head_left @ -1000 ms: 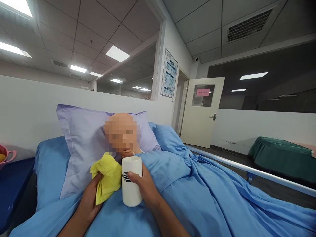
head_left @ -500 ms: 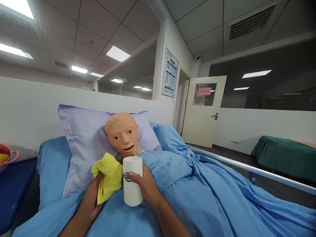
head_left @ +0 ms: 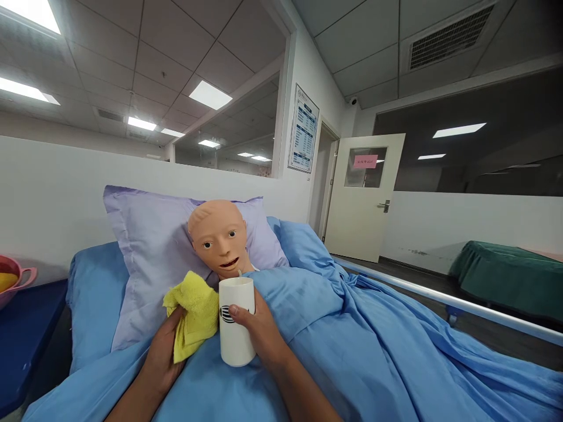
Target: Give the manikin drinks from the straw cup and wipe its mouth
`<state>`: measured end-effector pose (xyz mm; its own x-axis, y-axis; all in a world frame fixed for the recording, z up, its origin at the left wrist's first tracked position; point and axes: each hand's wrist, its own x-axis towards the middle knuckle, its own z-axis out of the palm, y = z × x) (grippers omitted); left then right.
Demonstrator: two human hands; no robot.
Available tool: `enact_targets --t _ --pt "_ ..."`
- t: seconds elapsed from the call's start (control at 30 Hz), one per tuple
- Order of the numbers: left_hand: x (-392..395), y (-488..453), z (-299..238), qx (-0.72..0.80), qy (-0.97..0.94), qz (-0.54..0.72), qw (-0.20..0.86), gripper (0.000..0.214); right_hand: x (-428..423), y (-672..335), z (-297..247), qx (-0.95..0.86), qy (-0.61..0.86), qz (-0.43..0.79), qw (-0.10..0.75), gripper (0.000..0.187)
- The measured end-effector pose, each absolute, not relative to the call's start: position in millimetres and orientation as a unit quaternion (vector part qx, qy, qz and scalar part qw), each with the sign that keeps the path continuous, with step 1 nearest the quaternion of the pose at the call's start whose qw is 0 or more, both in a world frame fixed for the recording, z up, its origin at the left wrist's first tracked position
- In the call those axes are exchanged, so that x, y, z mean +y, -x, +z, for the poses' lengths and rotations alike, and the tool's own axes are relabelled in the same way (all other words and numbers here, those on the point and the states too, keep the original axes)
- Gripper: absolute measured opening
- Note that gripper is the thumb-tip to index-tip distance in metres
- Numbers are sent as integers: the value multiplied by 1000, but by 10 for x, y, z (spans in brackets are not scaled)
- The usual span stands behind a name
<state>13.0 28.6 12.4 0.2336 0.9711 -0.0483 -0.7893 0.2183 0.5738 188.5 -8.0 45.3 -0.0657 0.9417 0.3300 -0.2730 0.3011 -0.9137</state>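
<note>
My left hand (head_left: pixel 165 346) grips a folded yellow towel (head_left: pixel 196 313) just below the chin of a manikin (head_left: pixel 219 237). Wrapped round the right side of a white cup (head_left: pixel 237 346) with a black striped mark is my right hand (head_left: pixel 259 328), its thumb across the front. The cup stands upright and touches, or nearly touches, the towel's right edge. A thin light piece, perhaps a straw, shows at the cup's far rim. The manikin lies on a lilac pillow (head_left: pixel 147 246), mouth slightly parted, with a blue quilt (head_left: pixel 316 328) drawn up to its neck.
On the left, a pink basin (head_left: pixel 15 281) with something yellow inside stands on a dark blue cabinet top (head_left: pixel 30 334). A pale bed rail (head_left: pixel 440 299) runs along the right side. Beyond it are a door (head_left: pixel 365 205) and a green-covered bed (head_left: pixel 497 275).
</note>
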Motion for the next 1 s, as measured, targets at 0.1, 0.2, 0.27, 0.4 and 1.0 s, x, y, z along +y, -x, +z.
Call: enact_targets --t 0.1,0.2,0.27,0.4,1.0 --pt "258 -141 166 220 -218 590 746 65 -74 -1890 451 -535 316 501 603 53" --pt "238 -146 185 214 -215 588 750 65 -81 -1886 456 -535 316 499 604 53" --pt "235 -146 179 211 -221 587 750 68 -95 -1880 467 -530 322 498 606 53" --pt "262 -135 135 212 -237 584 747 67 -115 -1874 491 -523 331 501 605 56" --pt "220 -164 378 267 -244 577 732 56 -134 -1855 463 -517 306 490 632 59"
